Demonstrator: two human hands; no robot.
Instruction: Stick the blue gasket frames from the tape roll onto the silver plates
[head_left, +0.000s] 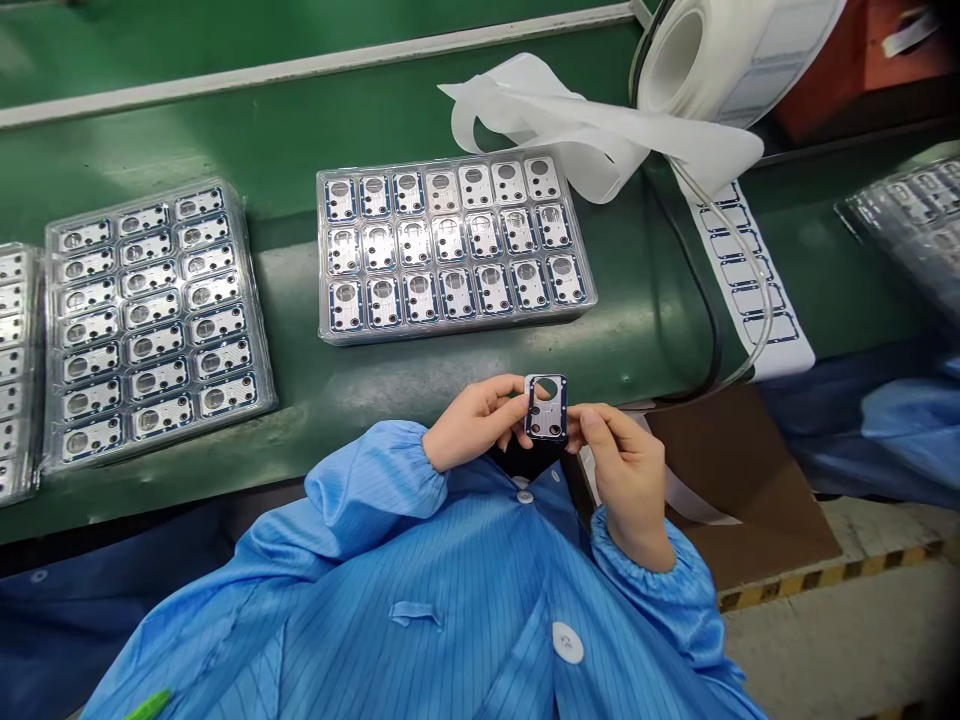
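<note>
A small silvery rectangular plate [541, 410] with a dark blue border, one large round hole and smaller holes is held just in front of the bench edge. My left hand [480, 418] pinches it by its left side, thumb on top. At its right edge, the thumb and fingers of my right hand [624, 465] are closed on the rim; the fingertips are partly hidden. Straight ahead on the bench lies a clear plastic tray [457, 328] filled with rows of similar plates.
More filled trays [259, 350] sit at the left, and another [892, 245] at the far right. A roll [739, 60] trails white backing paper [555, 110] and a strip of blue frame-shaped stickers [784, 355]. A black cable [705, 320] crosses nearby. Below stands a brown carton [757, 490].
</note>
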